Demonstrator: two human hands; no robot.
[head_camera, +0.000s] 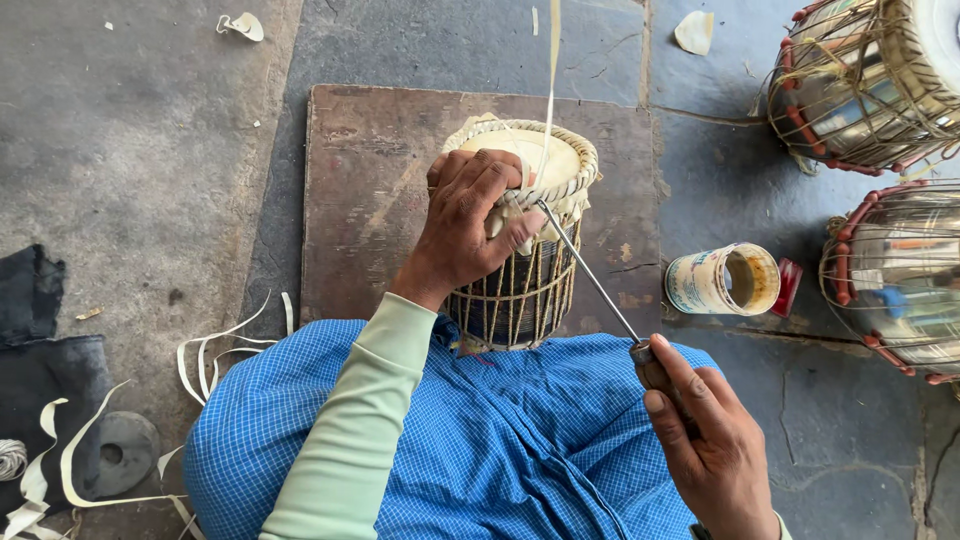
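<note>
Lacing well advanced — straps ring the small drum (520, 240). Left hand (470, 225) clamps its rim; right hand (705, 440) closed on the awl (600, 290) (tip at rim). 1 strap (549, 95) loose.

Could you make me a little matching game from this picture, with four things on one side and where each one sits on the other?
Things:
1. small laced drum with a cream skin head
2. thin metal rod tool with a dark handle
3. open cylindrical tin lying on its side
4. two shiny metal drum shells with red-trimmed lacing

Places:
A. on the stone floor, right of the wooden board
B. at the right edge of the view
C. standing on the board, gripped by the left hand
D. held in the right hand, tip at the drum's rim

Pairs: 1-C, 2-D, 3-A, 4-B
</note>
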